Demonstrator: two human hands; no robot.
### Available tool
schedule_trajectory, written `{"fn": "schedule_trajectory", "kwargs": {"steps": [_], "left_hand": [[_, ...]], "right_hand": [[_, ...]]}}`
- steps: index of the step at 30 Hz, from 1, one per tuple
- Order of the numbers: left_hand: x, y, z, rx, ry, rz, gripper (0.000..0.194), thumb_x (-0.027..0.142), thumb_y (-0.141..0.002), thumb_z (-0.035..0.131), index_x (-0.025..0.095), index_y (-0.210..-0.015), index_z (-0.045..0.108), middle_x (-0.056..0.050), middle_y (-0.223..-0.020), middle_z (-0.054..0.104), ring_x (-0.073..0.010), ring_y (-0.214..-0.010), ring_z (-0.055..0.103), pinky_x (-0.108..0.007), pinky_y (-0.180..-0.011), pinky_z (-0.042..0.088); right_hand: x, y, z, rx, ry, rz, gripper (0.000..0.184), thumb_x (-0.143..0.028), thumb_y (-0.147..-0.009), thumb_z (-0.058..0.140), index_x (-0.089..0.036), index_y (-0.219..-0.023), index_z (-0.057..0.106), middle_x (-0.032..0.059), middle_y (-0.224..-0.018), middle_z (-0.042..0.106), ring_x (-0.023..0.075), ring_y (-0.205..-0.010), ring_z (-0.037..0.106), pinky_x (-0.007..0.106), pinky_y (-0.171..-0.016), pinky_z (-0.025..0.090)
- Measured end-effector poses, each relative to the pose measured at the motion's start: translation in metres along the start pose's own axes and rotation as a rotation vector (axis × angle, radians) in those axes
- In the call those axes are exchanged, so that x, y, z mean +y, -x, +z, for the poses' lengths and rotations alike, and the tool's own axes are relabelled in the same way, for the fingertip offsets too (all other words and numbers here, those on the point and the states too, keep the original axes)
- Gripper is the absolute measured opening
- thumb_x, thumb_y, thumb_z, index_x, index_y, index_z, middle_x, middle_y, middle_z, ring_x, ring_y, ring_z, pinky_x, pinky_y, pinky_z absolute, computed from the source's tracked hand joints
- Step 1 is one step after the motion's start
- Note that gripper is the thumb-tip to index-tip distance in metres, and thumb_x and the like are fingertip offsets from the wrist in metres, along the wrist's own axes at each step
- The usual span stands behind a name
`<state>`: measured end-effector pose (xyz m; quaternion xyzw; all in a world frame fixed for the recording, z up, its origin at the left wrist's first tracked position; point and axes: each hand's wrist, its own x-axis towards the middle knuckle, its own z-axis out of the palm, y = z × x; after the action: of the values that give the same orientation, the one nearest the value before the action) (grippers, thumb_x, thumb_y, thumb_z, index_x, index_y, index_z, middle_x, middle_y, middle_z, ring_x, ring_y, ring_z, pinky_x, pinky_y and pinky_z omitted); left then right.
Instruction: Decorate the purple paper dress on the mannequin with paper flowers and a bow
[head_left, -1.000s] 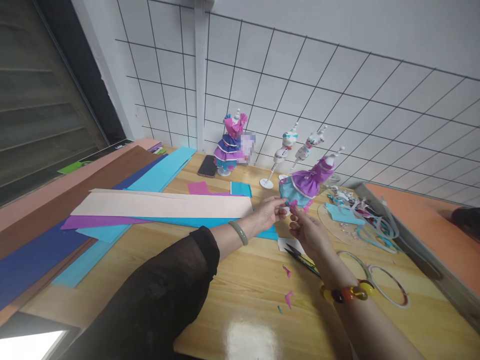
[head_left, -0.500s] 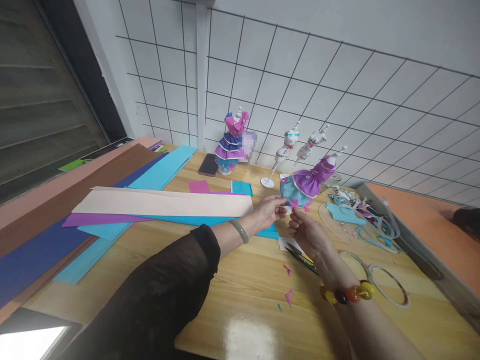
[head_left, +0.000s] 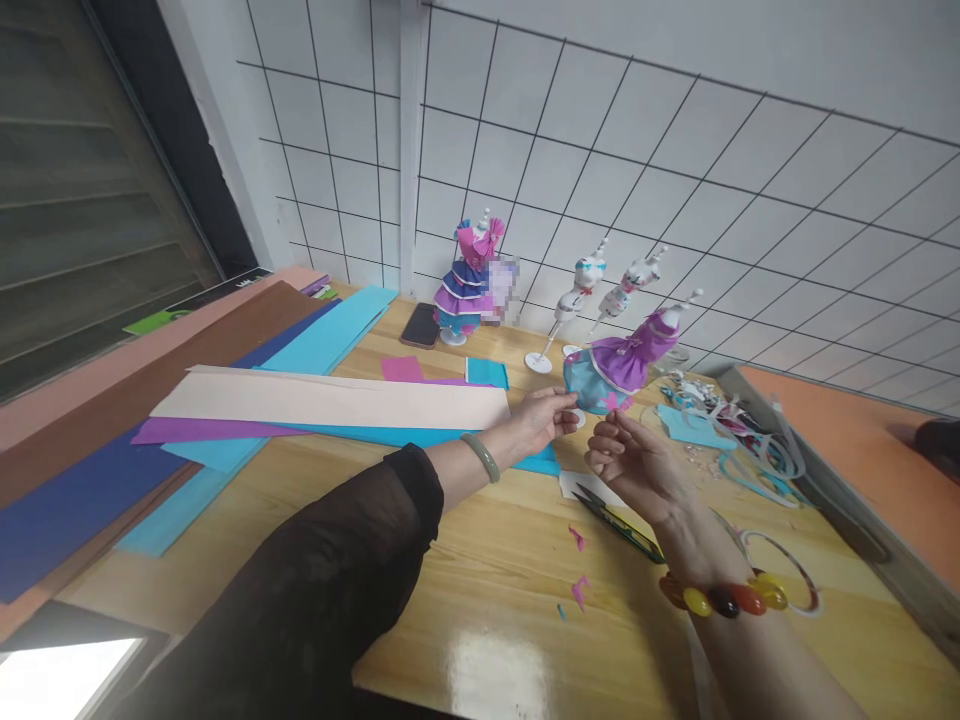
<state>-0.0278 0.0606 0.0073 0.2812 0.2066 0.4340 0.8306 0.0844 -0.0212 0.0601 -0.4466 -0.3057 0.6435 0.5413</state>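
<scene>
A small dress form in a purple and light-blue paper dress (head_left: 626, 360) leans to the right in front of me. My left hand (head_left: 544, 418) pinches the lower left edge of its blue skirt between thumb and fingers. At the skirt's lower right edge, by a pink cut-out decoration (head_left: 611, 400), the fingertips of my right hand (head_left: 630, 460) are pressed together. Whatever they pinch is too small to make out. Below my right hand lie yellow-and-black scissors (head_left: 622, 527), partly on a white piece of paper (head_left: 581, 486).
Long coloured paper sheets (head_left: 330, 400) spread across the left. Behind stand a dressed form (head_left: 465, 290), a phone (head_left: 420, 326) and two bare white forms (head_left: 577, 295). Ribbons and trimmings (head_left: 757, 440) pile up at right, near a ring (head_left: 810, 570). Pink scraps (head_left: 579, 592) lie in front.
My right hand has shifted to the right along the skirt's hem, its fingertips still pinched. My left hand keeps its grip on the skirt's edge. More of the scissors now shows.
</scene>
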Motion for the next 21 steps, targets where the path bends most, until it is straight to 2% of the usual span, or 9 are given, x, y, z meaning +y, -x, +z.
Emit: {"fn": "schedule_trajectory", "kwargs": {"steps": [3,5,7,9,10,12,14,17,21], "left_hand": [[-0.001,0.004,0.002,0.093,-0.071,-0.013,0.026,0.034,-0.069,0.067,0.014,-0.080,0.054,-0.003,-0.069,0.059,-0.0070,-0.054,0.050,-0.022,-0.053,0.035],[-0.002,0.009,0.007,0.182,-0.140,-0.033,0.037,0.049,-0.070,0.062,0.014,-0.076,0.054,-0.001,-0.061,0.054,-0.0052,-0.046,0.041,-0.021,-0.046,0.028],[-0.004,0.015,0.014,0.189,-0.200,-0.046,0.046,0.060,-0.069,0.056,0.014,-0.073,0.054,0.002,-0.054,0.048,-0.0046,-0.042,0.035,-0.022,-0.043,0.023],[-0.004,0.022,0.023,0.071,-0.262,-0.030,0.052,0.065,-0.070,0.051,0.014,-0.078,0.056,0.000,-0.059,0.052,-0.0058,-0.045,0.039,-0.022,-0.045,0.028],[-0.005,0.026,0.027,-0.027,-0.297,-0.015,0.052,0.063,-0.069,0.054,0.014,-0.084,0.058,-0.003,-0.067,0.056,-0.0066,-0.050,0.044,-0.022,-0.048,0.031],[-0.005,0.032,0.034,-0.214,-0.360,0.037,0.049,0.052,-0.065,0.066,0.016,-0.097,0.059,-0.006,-0.086,0.061,-0.0086,-0.066,0.052,-0.022,-0.058,0.038],[-0.007,0.037,0.039,-0.313,-0.424,0.044,0.049,0.043,-0.061,0.073,0.017,-0.101,0.060,-0.006,-0.093,0.061,-0.0106,-0.078,0.054,-0.023,-0.064,0.040],[-0.009,0.040,0.041,-0.361,-0.450,0.042,0.040,0.041,-0.060,0.073,0.015,-0.089,0.063,-0.005,-0.086,0.060,-0.0102,-0.077,0.053,-0.024,-0.067,0.040],[-0.010,0.040,0.041,-0.287,-0.455,0.034,0.036,0.043,-0.059,0.073,0.013,-0.076,0.062,-0.002,-0.075,0.058,-0.0079,-0.068,0.051,-0.024,-0.066,0.040]], "right_hand": [[0.000,0.002,-0.005,0.071,0.194,-0.130,0.025,-0.039,-0.066,0.072,-0.021,-0.066,0.054,-0.0051,-0.058,0.036,0.0064,-0.047,0.031,0.020,-0.042,0.034],[0.000,0.006,-0.009,0.205,0.429,-0.272,0.027,-0.043,-0.064,0.072,-0.021,-0.064,0.057,-0.0037,-0.057,0.040,0.0077,-0.049,0.035,0.022,-0.043,0.033],[0.000,0.011,-0.014,0.345,0.659,-0.394,0.028,-0.046,-0.065,0.071,-0.020,-0.068,0.061,-0.0020,-0.058,0.046,0.0092,-0.052,0.039,0.023,-0.046,0.034],[-0.001,0.018,-0.020,0.417,0.800,-0.470,0.029,-0.049,-0.066,0.069,-0.021,-0.073,0.065,0.0000,-0.062,0.054,0.0111,-0.056,0.044,0.025,-0.051,0.037],[-0.001,0.021,-0.024,0.426,0.834,-0.499,0.029,-0.049,-0.067,0.068,-0.021,-0.075,0.066,0.0011,-0.066,0.058,0.0122,-0.059,0.047,0.026,-0.055,0.038],[-0.003,0.030,-0.028,0.414,0.858,-0.535,0.029,-0.049,-0.067,0.068,-0.022,-0.077,0.067,0.0028,-0.072,0.063,0.0142,-0.064,0.052,0.027,-0.059,0.040],[-0.005,0.039,-0.028,0.383,0.858,-0.524,0.029,-0.049,-0.066,0.068,-0.022,-0.075,0.067,0.0026,-0.069,0.063,0.0145,-0.062,0.052,0.027,-0.058,0.040],[-0.008,0.050,-0.024,0.357,0.839,-0.475,0.028,-0.050,-0.064,0.069,-0.022,-0.069,0.067,0.0006,-0.057,0.056,0.0133,-0.055,0.048,0.026,-0.052,0.039],[-0.010,0.056,-0.025,0.404,0.823,-0.445,0.029,-0.049,-0.065,0.069,-0.021,-0.072,0.069,0.0006,-0.056,0.054,0.0123,-0.054,0.044,0.025,-0.050,0.038]]}}
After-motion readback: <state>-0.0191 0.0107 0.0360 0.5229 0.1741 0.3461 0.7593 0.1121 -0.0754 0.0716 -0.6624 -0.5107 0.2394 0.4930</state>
